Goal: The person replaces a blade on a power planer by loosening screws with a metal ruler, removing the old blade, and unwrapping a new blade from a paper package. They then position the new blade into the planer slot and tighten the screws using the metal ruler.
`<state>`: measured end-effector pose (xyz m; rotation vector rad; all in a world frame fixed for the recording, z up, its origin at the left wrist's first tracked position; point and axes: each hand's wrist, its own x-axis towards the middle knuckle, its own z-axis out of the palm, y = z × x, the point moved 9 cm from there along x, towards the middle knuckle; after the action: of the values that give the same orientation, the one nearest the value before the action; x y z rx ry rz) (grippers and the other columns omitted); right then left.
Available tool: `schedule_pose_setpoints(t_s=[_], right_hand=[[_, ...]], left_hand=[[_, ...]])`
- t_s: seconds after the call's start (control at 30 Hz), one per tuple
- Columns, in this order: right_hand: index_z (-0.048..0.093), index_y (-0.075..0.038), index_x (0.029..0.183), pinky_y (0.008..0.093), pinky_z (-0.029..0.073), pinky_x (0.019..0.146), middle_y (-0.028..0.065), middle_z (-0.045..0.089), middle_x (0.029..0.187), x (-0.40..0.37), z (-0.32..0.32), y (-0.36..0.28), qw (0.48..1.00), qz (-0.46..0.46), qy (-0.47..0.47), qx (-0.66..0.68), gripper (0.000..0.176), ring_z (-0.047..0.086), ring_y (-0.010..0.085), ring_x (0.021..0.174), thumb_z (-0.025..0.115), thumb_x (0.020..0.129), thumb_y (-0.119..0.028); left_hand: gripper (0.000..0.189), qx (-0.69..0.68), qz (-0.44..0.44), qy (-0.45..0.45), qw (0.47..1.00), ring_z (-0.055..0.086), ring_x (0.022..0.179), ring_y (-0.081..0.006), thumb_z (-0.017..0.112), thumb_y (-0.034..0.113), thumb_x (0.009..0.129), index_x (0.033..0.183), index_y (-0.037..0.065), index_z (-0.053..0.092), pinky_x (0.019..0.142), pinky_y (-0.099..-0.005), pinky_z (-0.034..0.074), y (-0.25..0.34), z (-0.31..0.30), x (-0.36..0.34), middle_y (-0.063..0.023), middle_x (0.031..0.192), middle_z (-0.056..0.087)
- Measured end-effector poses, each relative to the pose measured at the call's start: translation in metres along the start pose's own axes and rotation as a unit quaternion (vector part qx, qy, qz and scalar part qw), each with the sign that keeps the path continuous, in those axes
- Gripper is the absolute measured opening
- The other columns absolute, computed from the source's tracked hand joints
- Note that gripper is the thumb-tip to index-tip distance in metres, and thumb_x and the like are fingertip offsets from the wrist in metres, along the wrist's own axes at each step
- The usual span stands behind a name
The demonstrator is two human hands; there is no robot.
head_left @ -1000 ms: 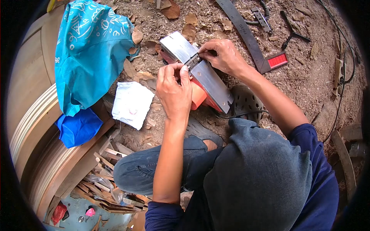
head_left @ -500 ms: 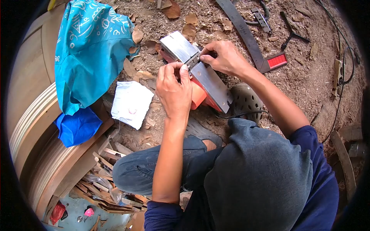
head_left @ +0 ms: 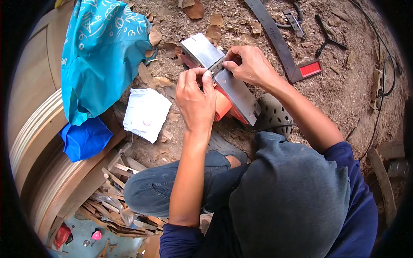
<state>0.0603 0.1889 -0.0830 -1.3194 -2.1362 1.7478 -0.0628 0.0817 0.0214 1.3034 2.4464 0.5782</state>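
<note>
Left hand (head_left: 195, 94): bent inward, fingertips met the upturned planer's (head_left: 237, 98) slot (head_left: 218, 66); grip indiscernible.
Right hand (head_left: 248, 64): thumb and forefinger lay close together there; grip indiscernible.
Ground (head_left: 363, 124): shavings (head_left: 241, 21) and leaves (head_left: 195, 9) surrounded the planer.
Farther ground: bore a red-handled square (head_left: 282, 51).

The left hand (head_left: 195, 101) is curling with its back facing up, its fingers (head_left: 185, 79) bending and its thumb (head_left: 208, 83) pointing forward. Just right of these fingers, the right hand (head_left: 251, 64) is arching, its thumb and index finger tips drawing close together. Behind the fingers, the left forearm (head_left: 189, 180) is extending almost straight back, while the right forearm (head_left: 307, 109) is slanting outward.
</note>
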Motion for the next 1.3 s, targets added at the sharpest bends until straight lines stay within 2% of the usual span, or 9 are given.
schedule_pose_setpoints(t_s=[0.23, 0.33, 0.57, 0.87, 0.93, 1.03, 1.17, 1.23, 1.3], right_hand=[[0.078, -0.001, 0.099, 0.0461, 0.057, 0.081, 0.0244, 0.074, 0.083, 0.002, -0.002, -0.007, 0.998, 0.038, -0.019, -0.039, 0.026, 0.074, 0.0383, 0.082, 0.073, 0.085, -0.022], [0.077, -0.001, 0.1, 0.0428, 0.056, 0.078, 0.0203, 0.075, 0.084, 0.004, -0.002, -0.005, 0.999, 0.01, -0.019, -0.028, 0.023, 0.073, 0.0324, 0.08, 0.073, 0.087, -0.02], [0.077, -0.001, 0.102, 0.0423, 0.057, 0.079, 0.0194, 0.076, 0.086, 0.005, -0.003, -0.007, 0.999, 0.005, -0.028, -0.029, 0.022, 0.074, 0.0319, 0.082, 0.073, 0.086, -0.017], [0.079, -0.003, 0.101, 0.0411, 0.058, 0.081, 0.0182, 0.077, 0.094, 0.006, 0.0, -0.001, 0.996, -0.08, 0.034, -0.023, 0.018, 0.075, 0.033, 0.089, 0.074, 0.085, -0.009], [0.08, -0.004, 0.099, 0.044, 0.058, 0.084, 0.0213, 0.076, 0.093, 0.004, -0.003, -0.008, 0.988, -0.14, 0.064, 0.004, 0.018, 0.075, 0.038, 0.088, 0.072, 0.083, -0.01], [0.08, -0.004, 0.099, 0.0429, 0.059, 0.085, 0.0221, 0.076, 0.095, 0.001, -0.002, -0.006, 0.987, -0.144, 0.071, 0.0, 0.017, 0.075, 0.0378, 0.089, 0.073, 0.084, -0.009], [0.08, -0.004, 0.099, 0.0415, 0.059, 0.085, 0.0224, 0.076, 0.094, -0.001, -0.011, -0.009, 0.993, -0.098, 0.063, 0.021, 0.018, 0.075, 0.0364, 0.088, 0.074, 0.084, -0.013], [0.08, -0.002, 0.099, 0.0416, 0.059, 0.084, 0.0228, 0.076, 0.091, -0.001, -0.008, -0.009, 0.999, -0.036, -0.013, 0.006, 0.021, 0.076, 0.0347, 0.087, 0.075, 0.085, -0.017], [0.08, -0.002, 0.099, 0.0423, 0.059, 0.084, 0.023, 0.076, 0.091, 0.001, -0.006, -0.007, 0.999, -0.009, -0.029, 0.011, 0.023, 0.076, 0.0344, 0.087, 0.075, 0.085, -0.019]], left_hand=[[0.016, -0.009, 0.002, -0.002, 1.0, 0.073, 0.077, -0.0217, 0.07, 0.013, 0.099, 0.102, -0.002, 0.068, 0.073, -0.0338, 0.062, 0.001, 0.001, 0.0, -0.013, 0.097, 0.067], [0.015, -0.007, 0.011, 0.004, 1.0, 0.073, 0.078, -0.021, 0.07, 0.013, 0.099, 0.102, -0.002, 0.068, 0.074, -0.0336, 0.062, 0.002, 0.0, 0.0, -0.0129, 0.097, 0.067], [0.016, -0.007, -0.003, -0.004, 1.0, 0.073, 0.078, -0.021, 0.07, 0.013, 0.099, 0.102, -0.003, 0.068, 0.074, -0.0331, 0.062, 0.0, 0.001, 0.0, -0.0129, 0.097, 0.068], [0.016, -0.01, -0.002, -0.002, 1.0, 0.073, 0.078, -0.021, 0.07, 0.013, 0.1, 0.102, -0.003, 0.068, 0.073, -0.0331, 0.063, 0.002, 0.0, 0.0, -0.0133, 0.098, 0.068], [0.016, -0.009, -0.005, -0.002, 1.0, 0.073, 0.076, -0.0214, 0.069, 0.013, 0.1, 0.102, -0.003, 0.068, 0.072, -0.0332, 0.062, 0.002, 0.001, 0.0, -0.0135, 0.098, 0.068], [0.016, -0.008, -0.004, -0.004, 1.0, 0.073, 0.075, -0.0217, 0.069, 0.013, 0.1, 0.101, -0.002, 0.067, 0.07, -0.0339, 0.062, 0.002, 0.001, 0.0, -0.0137, 0.098, 0.068], [0.016, -0.006, 0.0, 0.0, 1.0, 0.073, 0.075, -0.0216, 0.069, 0.013, 0.1, 0.101, -0.002, 0.067, 0.07, -0.0342, 0.061, 0.002, 0.0, 0.0, -0.0135, 0.097, 0.067], [0.016, 0.011, 0.014, 0.006, 1.0, 0.074, 0.075, -0.0222, 0.069, 0.013, 0.1, 0.101, -0.002, 0.067, 0.07, -0.0347, 0.06, 0.004, 0.0, 0.0, -0.0135, 0.097, 0.068], [0.016, 0.005, 0.006, 0.003, 1.0, 0.074, 0.076, -0.0227, 0.069, 0.014, 0.1, 0.101, -0.002, 0.067, 0.07, -0.0348, 0.06, 0.003, 0.001, -0.001, -0.0136, 0.098, 0.068]])
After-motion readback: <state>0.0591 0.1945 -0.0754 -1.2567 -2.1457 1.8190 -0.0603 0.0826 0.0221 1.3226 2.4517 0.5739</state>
